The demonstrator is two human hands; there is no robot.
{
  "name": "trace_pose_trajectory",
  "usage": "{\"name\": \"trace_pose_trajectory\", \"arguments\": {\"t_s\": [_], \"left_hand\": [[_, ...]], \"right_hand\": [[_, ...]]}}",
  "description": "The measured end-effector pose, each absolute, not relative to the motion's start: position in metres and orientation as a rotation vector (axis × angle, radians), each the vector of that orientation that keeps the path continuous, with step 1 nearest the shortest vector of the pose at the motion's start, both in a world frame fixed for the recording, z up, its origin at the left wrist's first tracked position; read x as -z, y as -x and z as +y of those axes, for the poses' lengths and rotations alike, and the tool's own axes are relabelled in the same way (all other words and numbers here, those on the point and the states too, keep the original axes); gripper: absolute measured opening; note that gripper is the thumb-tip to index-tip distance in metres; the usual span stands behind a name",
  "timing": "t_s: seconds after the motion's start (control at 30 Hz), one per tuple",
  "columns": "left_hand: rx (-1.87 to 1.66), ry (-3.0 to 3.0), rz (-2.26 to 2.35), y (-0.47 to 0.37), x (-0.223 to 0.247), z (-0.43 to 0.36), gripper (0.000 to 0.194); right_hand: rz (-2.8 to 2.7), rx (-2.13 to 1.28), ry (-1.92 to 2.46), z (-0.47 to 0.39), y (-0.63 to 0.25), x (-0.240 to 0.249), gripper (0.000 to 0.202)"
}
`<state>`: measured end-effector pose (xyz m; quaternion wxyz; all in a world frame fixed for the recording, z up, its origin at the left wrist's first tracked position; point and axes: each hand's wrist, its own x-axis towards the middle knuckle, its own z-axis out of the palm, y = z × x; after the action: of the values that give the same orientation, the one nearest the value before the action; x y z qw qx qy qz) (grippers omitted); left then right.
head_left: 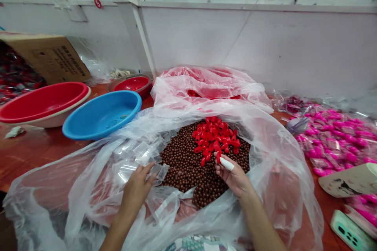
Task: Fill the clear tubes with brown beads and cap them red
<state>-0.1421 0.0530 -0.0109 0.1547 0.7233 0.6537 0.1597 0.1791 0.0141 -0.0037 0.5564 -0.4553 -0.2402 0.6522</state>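
A big clear plastic bag (pixel 265 141) lies open in front of me, holding a heap of small brown balls (pixel 188 168) with a pile of small red plastic pieces (pixel 216 139) on top. My left hand (pixel 137 188) rests on a loose stack of small clear plastic pouches (pixel 138 153) at the bag's left side, fingers on one pouch. My right hand (pixel 234 174), with a white cover on one finger, pinches a red piece at the near edge of the red pile.
A blue basin (pixel 103 113), a red and white basin (pixel 44 104) and a smaller red bowl (pixel 132 84) stand at the left. A cardboard box (pixel 50 57) is behind them. Filled pink packets (pixel 332 141) cover the right side. A white wall (pixel 265 43) runs behind.
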Motion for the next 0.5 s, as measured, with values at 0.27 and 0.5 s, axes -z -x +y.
{"name": "trace_pose_trajectory", "arguments": {"t_s": [0.27, 0.5], "left_hand": [[-0.960, -1.349, 1.564, 0.126, -0.004, 0.043, 0.040], [-0.864, -1.001, 1.178, 0.091, -0.017, 0.033, 0.055]], "right_hand": [[-0.884, -1.019, 1.547, 0.000, -0.206, 0.019, 0.033], [-1.542, -0.206, 1.983, -0.012, -0.203, 0.018, 0.035]]}}
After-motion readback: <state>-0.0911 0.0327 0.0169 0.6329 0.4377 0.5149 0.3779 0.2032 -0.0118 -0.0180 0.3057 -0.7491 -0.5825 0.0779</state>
